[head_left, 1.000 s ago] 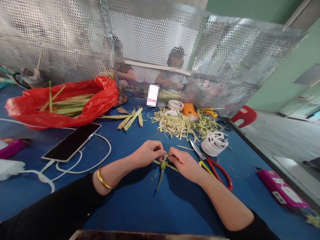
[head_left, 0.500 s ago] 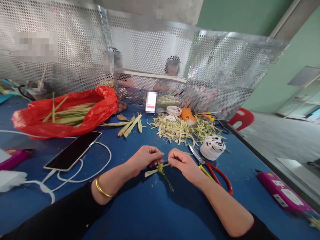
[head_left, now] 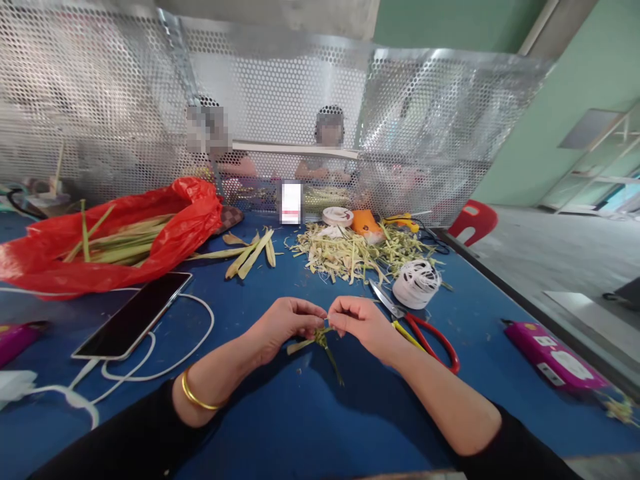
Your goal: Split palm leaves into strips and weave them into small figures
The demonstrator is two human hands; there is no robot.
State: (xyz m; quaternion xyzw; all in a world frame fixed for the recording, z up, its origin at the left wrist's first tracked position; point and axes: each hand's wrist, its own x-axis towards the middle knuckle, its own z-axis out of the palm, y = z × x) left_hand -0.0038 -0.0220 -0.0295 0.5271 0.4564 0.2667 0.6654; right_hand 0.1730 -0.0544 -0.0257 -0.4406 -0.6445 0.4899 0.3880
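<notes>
A small knotted piece of green-yellow leaf strips [head_left: 321, 339] hangs just above the blue table between my hands, one pale end pointing left and a thin green tail pointing down. My left hand [head_left: 295, 321] pinches it at its upper left. Close beside it, my right hand [head_left: 354, 316] has thumb and forefinger pressed together at the piece's upper right, on what looks like a strip end. The fingertips of both hands nearly touch. Scissors with red handles [head_left: 434, 337] lie to the right of my right hand, near a roll of white ribbon [head_left: 417, 285].
A red plastic bag [head_left: 193, 223] of long leaves stands at left, behind a phone [head_left: 134, 317] with a white cable. Shredded strips [head_left: 345, 257] heap at the back. A purple packet [head_left: 555, 353] lies right. Two people sit behind a perforated metal screen [head_left: 280, 87].
My hands have come closer together, with the fingertips now almost meeting over the knotted piece. The whole view has shifted slightly, so table objects appear further left.
</notes>
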